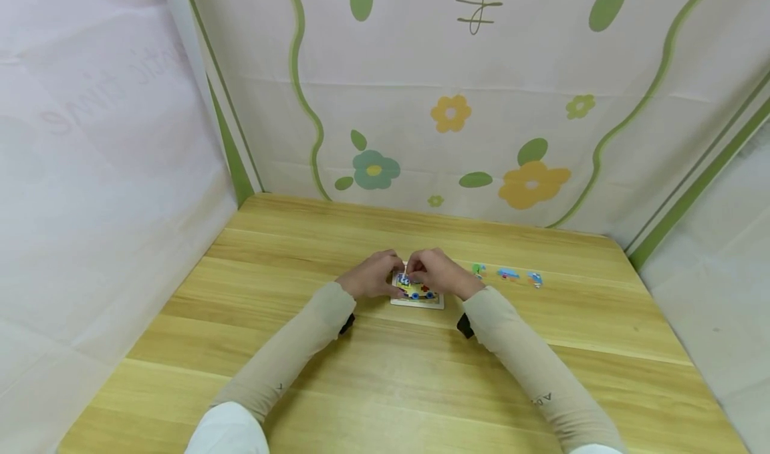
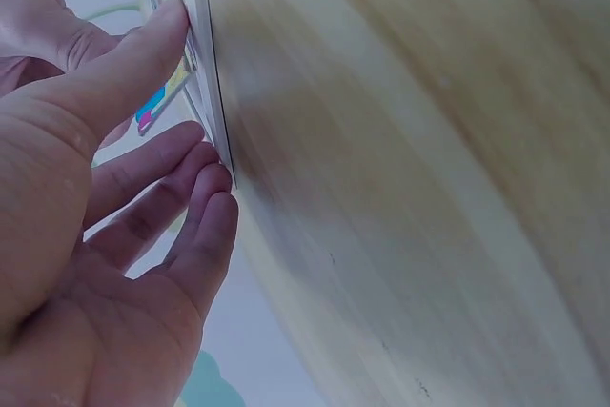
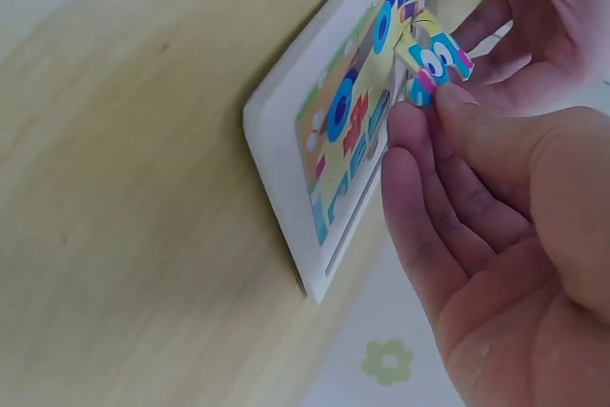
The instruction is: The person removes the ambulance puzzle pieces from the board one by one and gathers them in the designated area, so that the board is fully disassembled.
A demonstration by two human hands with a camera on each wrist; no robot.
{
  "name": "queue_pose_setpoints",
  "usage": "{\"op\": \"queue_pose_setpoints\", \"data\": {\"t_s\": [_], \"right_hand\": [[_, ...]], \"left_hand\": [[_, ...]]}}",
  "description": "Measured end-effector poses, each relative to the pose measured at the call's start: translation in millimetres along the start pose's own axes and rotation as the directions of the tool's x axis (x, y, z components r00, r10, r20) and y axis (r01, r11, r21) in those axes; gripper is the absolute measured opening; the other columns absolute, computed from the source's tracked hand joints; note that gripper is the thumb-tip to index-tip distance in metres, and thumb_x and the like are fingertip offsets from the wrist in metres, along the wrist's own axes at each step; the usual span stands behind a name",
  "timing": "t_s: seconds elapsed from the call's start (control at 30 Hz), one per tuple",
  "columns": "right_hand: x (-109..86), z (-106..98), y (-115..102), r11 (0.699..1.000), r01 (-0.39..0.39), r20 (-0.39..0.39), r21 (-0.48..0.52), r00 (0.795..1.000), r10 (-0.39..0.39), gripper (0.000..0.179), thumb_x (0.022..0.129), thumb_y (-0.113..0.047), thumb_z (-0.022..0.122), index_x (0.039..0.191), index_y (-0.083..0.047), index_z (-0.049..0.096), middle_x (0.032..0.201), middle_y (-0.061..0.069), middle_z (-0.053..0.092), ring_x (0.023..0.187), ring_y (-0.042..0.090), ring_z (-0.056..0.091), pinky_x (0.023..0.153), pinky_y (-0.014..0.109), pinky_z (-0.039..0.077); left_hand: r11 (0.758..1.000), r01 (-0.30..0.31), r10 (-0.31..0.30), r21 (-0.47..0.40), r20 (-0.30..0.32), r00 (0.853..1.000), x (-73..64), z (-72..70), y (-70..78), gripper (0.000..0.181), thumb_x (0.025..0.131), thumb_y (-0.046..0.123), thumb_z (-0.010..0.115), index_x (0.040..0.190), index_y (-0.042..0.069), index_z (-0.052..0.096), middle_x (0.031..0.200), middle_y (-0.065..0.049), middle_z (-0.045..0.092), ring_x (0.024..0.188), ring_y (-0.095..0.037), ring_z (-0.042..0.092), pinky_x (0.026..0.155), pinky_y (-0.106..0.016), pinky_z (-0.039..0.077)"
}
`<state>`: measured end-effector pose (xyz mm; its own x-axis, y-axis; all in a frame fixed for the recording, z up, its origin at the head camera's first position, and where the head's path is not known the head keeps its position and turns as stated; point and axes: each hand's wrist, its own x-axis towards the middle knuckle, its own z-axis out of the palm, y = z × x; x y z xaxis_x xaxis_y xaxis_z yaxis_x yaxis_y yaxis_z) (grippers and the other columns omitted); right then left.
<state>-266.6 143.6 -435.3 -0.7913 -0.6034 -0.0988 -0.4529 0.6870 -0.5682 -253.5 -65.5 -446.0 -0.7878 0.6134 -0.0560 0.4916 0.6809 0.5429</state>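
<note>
A small white-framed picture puzzle board [image 3: 278, 140] lies on the table, showing a yellow vehicle with blue wheels and a red cross. My left hand [image 1: 373, 275] holds the board at its left side, thumb on the near left part and the other fingertips at the far edge. Between thumb and fingers, my right hand [image 1: 442, 271] pinches a puzzle piece [image 3: 440, 56] with two cartoon eyes in yellow, blue and pink. That piece is tilted up over the left part of the board. The hands cover much of the board's far side in the head view.
To the right of the board, a green puzzle piece [image 1: 478, 271], a blue one [image 1: 508, 273] and a blue-and-white one [image 1: 535, 279] lie in a row on the wooden table [image 1: 397, 387]. Flower-patterned fabric [image 1: 385, 93] hangs behind the table and along both sides.
</note>
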Motion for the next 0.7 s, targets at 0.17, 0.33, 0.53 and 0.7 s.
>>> {"op": "queue_pose_setpoints", "data": {"t_s": [0.17,0.33,0.53,0.7], "right_hand": [[-3.0,-4,7,0.999,-0.045,-0.027,0.011,0.999,0.045,0.008,0.105,-0.011,0.066,0.101,-0.009,0.073,0.096,0.003,0.074,0.084,0.012,0.066,0.080,0.031,0.058],[-15.0,-14,18,0.998,-0.061,-0.045,0.011,0.997,0.061,0.008,0.105,-0.012,0.067,0.099,-0.011,0.072,0.096,0.001,0.074,0.087,0.013,0.065,0.083,0.033,0.056],[-41.8,-38,37,0.997,-0.074,-0.051,0.027,0.996,0.075,0.008,0.104,-0.013,0.068,0.098,-0.011,0.073,0.094,0.002,0.074,0.086,0.015,0.065,0.079,0.032,0.055],[-66.1,-61,56,0.992,-0.121,-0.014,0.024,0.992,0.121,0.008,0.104,-0.013,0.068,0.098,-0.010,0.073,0.094,0.004,0.073,0.085,0.017,0.064,0.076,0.030,0.054]], "left_hand": [[1.000,0.003,-0.003,0.008,-0.003,1.000,1.2,0.2,-0.5,0.047,0.091,0.022,0.086,0.128,0.000,0.069,0.127,-0.011,0.064,0.111,-0.021,0.058,0.103,-0.038,0.052],[1.000,0.009,-0.008,0.009,-0.007,1.000,1.7,0.7,-0.5,0.050,0.090,0.022,0.087,0.129,-0.002,0.069,0.128,-0.013,0.064,0.111,-0.022,0.058,0.104,-0.038,0.052],[0.999,0.034,-0.034,0.002,0.004,0.999,0.3,0.3,2.5,0.052,0.090,0.023,0.086,0.132,-0.001,0.067,0.130,-0.011,0.063,0.113,-0.022,0.057,0.107,-0.037,0.051],[0.999,0.036,-0.036,0.004,0.002,0.999,-0.9,-0.2,2.5,0.052,0.090,0.023,0.086,0.132,0.000,0.068,0.130,-0.011,0.062,0.111,-0.021,0.056,0.106,-0.037,0.051]]}}
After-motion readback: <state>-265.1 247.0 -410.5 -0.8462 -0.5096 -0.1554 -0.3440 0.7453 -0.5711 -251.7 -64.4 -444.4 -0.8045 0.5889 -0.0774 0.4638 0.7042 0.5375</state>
